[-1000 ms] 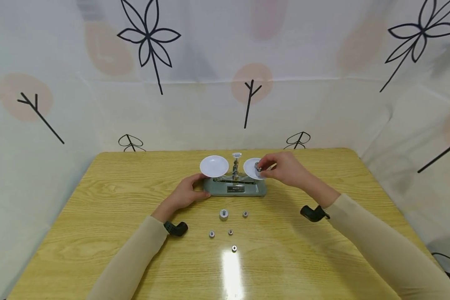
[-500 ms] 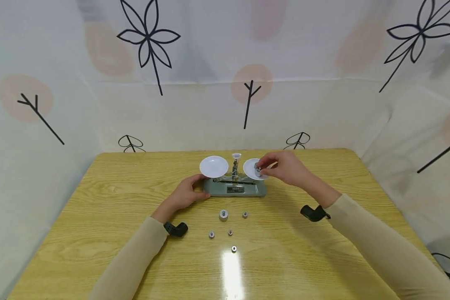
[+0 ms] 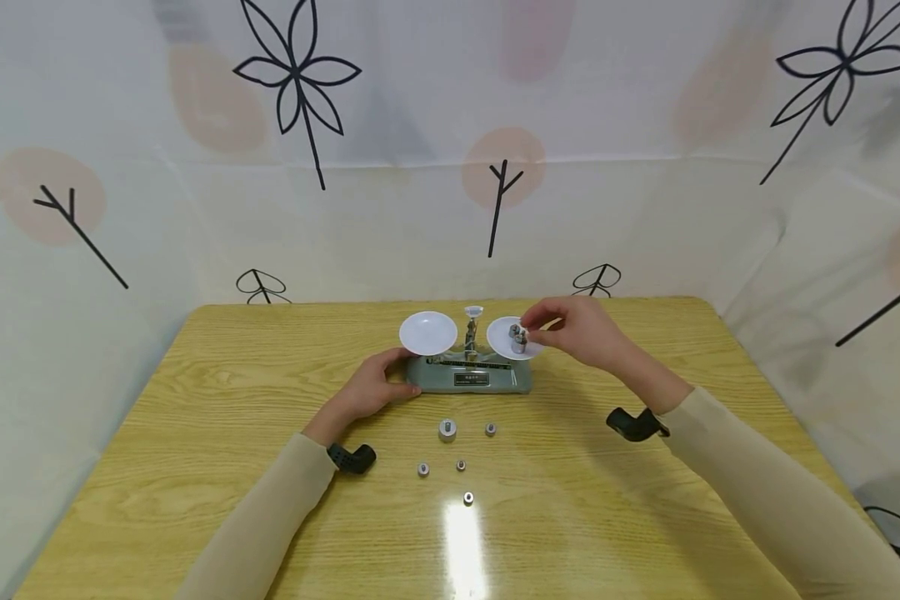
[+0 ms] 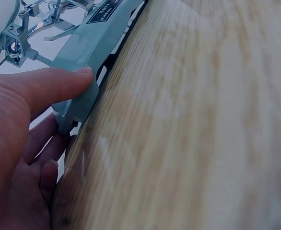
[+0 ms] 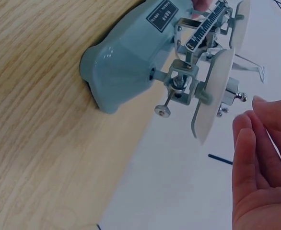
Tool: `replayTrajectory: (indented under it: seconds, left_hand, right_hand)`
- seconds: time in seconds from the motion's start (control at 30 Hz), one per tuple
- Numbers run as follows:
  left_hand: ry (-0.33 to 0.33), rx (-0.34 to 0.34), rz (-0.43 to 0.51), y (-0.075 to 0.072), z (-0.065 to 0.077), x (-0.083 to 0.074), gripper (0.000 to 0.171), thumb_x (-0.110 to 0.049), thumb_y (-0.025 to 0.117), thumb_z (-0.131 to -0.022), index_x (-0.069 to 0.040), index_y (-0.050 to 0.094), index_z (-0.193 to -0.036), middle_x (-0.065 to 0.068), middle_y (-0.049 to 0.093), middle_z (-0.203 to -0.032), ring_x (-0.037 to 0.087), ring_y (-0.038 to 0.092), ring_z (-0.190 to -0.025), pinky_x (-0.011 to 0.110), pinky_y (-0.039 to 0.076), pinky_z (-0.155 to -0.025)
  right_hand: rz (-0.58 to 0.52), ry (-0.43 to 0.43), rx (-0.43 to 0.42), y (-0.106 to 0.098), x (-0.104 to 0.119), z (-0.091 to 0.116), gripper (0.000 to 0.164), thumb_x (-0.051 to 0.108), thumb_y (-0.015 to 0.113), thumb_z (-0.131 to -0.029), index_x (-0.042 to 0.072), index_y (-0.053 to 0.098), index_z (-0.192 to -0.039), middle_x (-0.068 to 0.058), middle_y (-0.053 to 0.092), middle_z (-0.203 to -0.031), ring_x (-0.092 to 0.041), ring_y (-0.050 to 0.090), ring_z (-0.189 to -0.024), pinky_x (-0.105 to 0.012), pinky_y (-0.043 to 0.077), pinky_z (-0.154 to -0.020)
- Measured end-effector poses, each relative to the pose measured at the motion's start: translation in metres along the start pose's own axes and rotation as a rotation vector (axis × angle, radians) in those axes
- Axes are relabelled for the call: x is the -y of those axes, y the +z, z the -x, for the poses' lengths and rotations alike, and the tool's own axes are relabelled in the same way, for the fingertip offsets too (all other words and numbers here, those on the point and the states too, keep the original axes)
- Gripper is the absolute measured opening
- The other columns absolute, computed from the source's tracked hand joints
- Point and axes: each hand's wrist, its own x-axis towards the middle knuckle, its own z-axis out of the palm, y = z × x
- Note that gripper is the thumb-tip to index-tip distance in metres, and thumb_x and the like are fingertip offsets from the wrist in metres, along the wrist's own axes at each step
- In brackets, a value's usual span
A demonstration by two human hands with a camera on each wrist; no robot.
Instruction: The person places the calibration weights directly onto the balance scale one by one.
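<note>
A balance scale [image 3: 470,379] with a grey-green base stands near the back of the table. My left hand [image 3: 369,387] grips the left end of its base; in the left wrist view the thumb [image 4: 59,86] lies on the front and fingers reach behind. Two metal weights, a front one [image 3: 520,344] and a back one [image 3: 513,331], sit on the right pan [image 3: 499,337]. Just right of them is my right hand [image 3: 577,329], its fingers loosely bent. The right wrist view shows a small gap between the fingertips and the knobbed weight [image 5: 232,91].
The left pan [image 3: 427,333] is bare. In front of the scale, a larger weight [image 3: 447,430] and several smaller ones, such as the near weight [image 3: 468,498], stand scattered on the wooden table [image 3: 270,367]. A patterned cloth [image 3: 390,225] hangs behind.
My right hand has let go of the weight on the right pan and moved slightly right. The left hand stays on the base.
</note>
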Motion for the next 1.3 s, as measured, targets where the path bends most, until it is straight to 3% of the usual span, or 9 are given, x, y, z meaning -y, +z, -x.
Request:
replayTrajectory:
  seconds: [0.67, 1.3]
  left_hand:
    - [-0.009, 0.005, 0.012, 0.002, 0.001, -0.001, 0.060, -0.012, 0.079, -0.085, -0.008, 0.055, -0.140, 0.007, 0.052, -0.143, 0.025, 0.039, -0.140, 0.044, 0.030, -0.115]
    - [-0.006, -0.001, 0.008, 0.000, 0.000, -0.004, 0.061, -0.012, 0.080, -0.085, -0.006, 0.055, -0.140, 0.009, 0.053, -0.143, 0.025, 0.038, -0.140, 0.044, 0.029, -0.115]
  right_hand:
    - [-0.082, -0.048, -0.056, 0.000, -0.010, 0.022, 0.015, 0.005, 0.075, -0.089, 0.005, 0.074, -0.104, -0.007, 0.071, -0.102, -0.021, 0.067, -0.091, -0.023, 0.056, -0.074]
    - [-0.199, -0.053, -0.020, 0.018, -0.007, 0.041, 0.014, 0.005, 0.073, -0.090, 0.003, 0.073, -0.105, -0.009, 0.072, -0.102, -0.020, 0.069, -0.089, -0.026, 0.057, -0.074]
